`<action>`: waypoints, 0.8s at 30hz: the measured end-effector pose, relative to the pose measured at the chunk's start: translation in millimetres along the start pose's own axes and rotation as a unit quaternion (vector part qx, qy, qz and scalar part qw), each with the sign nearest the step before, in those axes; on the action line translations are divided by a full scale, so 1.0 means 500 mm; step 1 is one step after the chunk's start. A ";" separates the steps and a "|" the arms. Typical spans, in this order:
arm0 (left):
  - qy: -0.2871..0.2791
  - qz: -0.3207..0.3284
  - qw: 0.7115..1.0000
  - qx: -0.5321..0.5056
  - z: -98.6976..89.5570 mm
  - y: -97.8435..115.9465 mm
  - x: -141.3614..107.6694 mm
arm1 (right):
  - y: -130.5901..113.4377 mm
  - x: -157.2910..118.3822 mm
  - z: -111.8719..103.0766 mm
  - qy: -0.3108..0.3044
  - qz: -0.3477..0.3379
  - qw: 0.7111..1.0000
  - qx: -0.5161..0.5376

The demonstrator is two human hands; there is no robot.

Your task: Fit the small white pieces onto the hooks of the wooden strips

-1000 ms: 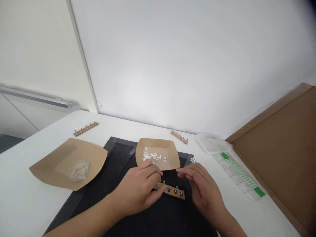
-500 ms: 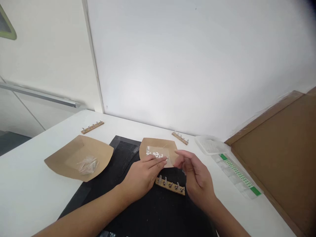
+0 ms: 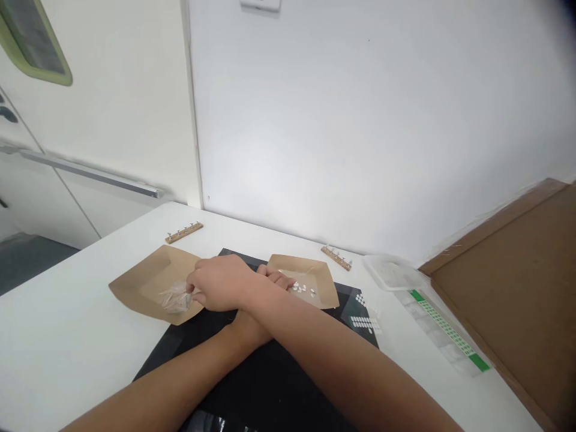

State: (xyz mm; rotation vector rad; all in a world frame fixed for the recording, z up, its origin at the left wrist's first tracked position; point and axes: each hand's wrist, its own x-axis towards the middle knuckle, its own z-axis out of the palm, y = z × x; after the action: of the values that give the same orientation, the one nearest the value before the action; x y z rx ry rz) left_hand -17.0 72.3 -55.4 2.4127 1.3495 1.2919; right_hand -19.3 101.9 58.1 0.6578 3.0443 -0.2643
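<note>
On the table (image 3: pixel 58 318), a tray (image 3: pixel 139 279) overlaps the left edge of a mat (image 3: pixel 270 384), with bags (image 3: pixel 173 301) in it; a second tray (image 3: pixel 327 282) sits at the mat's far edge, holding small pieces (image 3: pixel 298 288). Near the table's far edge lie a left strip (image 3: pixel 184 232) and a right strip (image 3: pixel 336 258). A tub (image 3: pixel 389 273) lies behind a case (image 3: pixel 445 330) by the right edge.
</note>
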 end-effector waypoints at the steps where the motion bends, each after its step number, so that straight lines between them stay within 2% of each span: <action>1: 0.003 -0.003 1.000 0.006 0.004 -0.006 0.002 | 0.000 0.014 0.008 -0.007 -0.002 1.000 -0.007; 7: 0.048 -0.041 0.998 0.018 0.011 -0.022 0.020 | 0.002 0.057 0.029 -0.038 -0.016 0.998 -0.056; 13: 0.054 -0.038 0.998 0.007 -0.004 -0.021 0.027 | -0.006 0.082 0.037 -0.050 -0.027 0.997 -0.055; 19: 0.032 -0.036 0.999 0.007 -0.005 -0.026 0.028 | -0.005 0.091 0.047 -0.031 -0.025 0.999 -0.009; 24: 0.001 -0.052 0.999 0.012 0.002 -0.026 0.016 | 0.003 0.064 0.016 0.024 -0.005 0.998 0.057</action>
State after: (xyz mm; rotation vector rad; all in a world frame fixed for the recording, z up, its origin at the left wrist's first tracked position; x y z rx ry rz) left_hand -22.9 86.4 -56.8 2.3225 1.4769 1.2597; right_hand -48.2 115.2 48.4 0.6632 3.0988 -0.4317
